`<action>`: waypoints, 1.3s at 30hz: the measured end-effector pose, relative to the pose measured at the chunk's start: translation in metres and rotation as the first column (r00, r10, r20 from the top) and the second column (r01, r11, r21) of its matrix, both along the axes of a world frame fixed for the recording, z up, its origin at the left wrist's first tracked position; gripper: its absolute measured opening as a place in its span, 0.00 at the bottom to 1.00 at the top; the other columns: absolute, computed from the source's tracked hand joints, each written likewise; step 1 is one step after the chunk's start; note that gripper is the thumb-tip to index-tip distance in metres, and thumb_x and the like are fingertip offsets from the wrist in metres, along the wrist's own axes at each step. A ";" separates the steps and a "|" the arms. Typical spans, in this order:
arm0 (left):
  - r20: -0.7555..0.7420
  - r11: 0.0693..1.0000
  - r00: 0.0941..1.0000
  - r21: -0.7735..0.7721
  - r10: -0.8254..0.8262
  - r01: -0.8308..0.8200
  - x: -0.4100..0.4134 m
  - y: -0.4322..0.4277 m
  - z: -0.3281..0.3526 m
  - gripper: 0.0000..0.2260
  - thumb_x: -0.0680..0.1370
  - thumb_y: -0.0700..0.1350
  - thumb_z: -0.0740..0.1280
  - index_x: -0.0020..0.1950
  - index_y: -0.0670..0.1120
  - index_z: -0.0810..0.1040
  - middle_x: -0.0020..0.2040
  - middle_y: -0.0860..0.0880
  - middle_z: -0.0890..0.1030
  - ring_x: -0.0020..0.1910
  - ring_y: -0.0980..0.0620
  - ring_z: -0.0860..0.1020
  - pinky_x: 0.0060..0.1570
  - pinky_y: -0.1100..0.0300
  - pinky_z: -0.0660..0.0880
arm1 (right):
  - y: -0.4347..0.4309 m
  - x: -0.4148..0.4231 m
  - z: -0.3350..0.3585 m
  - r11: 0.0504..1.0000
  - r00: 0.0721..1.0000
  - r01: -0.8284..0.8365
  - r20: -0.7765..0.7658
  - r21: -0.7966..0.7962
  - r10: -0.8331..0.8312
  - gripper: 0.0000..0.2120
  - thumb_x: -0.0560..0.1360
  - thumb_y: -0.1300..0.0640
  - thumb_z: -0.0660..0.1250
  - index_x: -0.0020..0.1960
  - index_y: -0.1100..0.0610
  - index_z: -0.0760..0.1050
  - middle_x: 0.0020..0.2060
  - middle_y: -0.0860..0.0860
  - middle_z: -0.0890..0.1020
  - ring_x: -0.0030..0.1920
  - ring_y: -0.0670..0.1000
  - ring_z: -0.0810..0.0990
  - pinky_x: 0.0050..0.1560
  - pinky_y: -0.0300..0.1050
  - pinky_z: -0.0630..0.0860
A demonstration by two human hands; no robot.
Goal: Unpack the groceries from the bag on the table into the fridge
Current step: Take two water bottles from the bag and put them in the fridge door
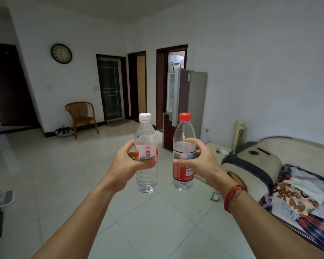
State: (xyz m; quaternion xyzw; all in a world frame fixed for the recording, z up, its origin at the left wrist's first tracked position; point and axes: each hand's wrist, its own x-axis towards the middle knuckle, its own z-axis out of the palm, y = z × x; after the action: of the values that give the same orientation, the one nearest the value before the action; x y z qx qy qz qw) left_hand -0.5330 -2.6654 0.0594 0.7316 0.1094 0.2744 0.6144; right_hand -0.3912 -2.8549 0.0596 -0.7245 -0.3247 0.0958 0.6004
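My left hand (pixel 124 166) grips a clear water bottle with a white cap (pixel 146 135), held upright at chest height. Beside it, my right hand (pixel 200 161) holds a second upright water bottle with a red cap and red label (pixel 183 131). Straight ahead across the room stands the grey fridge (pixel 195 101), with its upper door (pixel 177 96) swung open towards me. The bag and the table are out of view.
Pale tiled floor (pixel 82 174) stretches between me and the fridge. A sofa with a patterned blanket (pixel 292 193) lines the right side. A wicker chair (pixel 81 116) and a folded umbrella (pixel 64 131) stand by the far wall, near dark doorways (pixel 111 88).
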 end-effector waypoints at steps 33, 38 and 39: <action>-0.024 0.990 0.989 0.003 0.143 -0.143 0.320 0.222 -0.007 0.32 0.65 0.36 0.80 0.65 0.51 0.75 0.55 0.46 0.83 0.55 0.44 0.81 0.56 0.43 0.79 | 0.235 0.334 -0.010 0.998 0.998 -0.056 0.029 -0.033 0.057 0.34 0.65 0.58 0.82 0.66 0.47 0.71 0.58 0.49 0.81 0.57 0.52 0.80 0.60 0.52 0.79; -0.022 0.989 0.989 -0.013 0.145 -0.145 0.366 0.266 -0.014 0.32 0.66 0.36 0.79 0.67 0.50 0.73 0.57 0.46 0.82 0.56 0.46 0.81 0.57 0.43 0.78 | 0.282 0.378 -0.015 0.997 0.998 -0.067 0.017 -0.042 0.068 0.33 0.66 0.57 0.82 0.65 0.46 0.70 0.55 0.44 0.79 0.53 0.44 0.79 0.48 0.40 0.76; -0.023 0.989 0.989 -0.014 0.147 -0.148 0.375 0.278 -0.016 0.33 0.66 0.36 0.79 0.67 0.50 0.73 0.57 0.47 0.82 0.56 0.46 0.80 0.57 0.44 0.78 | 0.293 0.387 -0.016 0.997 0.997 -0.068 0.024 -0.044 0.069 0.33 0.66 0.58 0.82 0.65 0.46 0.70 0.54 0.43 0.79 0.53 0.44 0.78 0.48 0.39 0.75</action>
State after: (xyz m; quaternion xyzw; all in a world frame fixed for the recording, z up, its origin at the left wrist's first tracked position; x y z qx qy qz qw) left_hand -0.1580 -2.3878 0.0437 0.7196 0.1722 0.3102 0.5969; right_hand -0.0046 -2.5620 0.0435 -0.7270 -0.3546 0.1141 0.5768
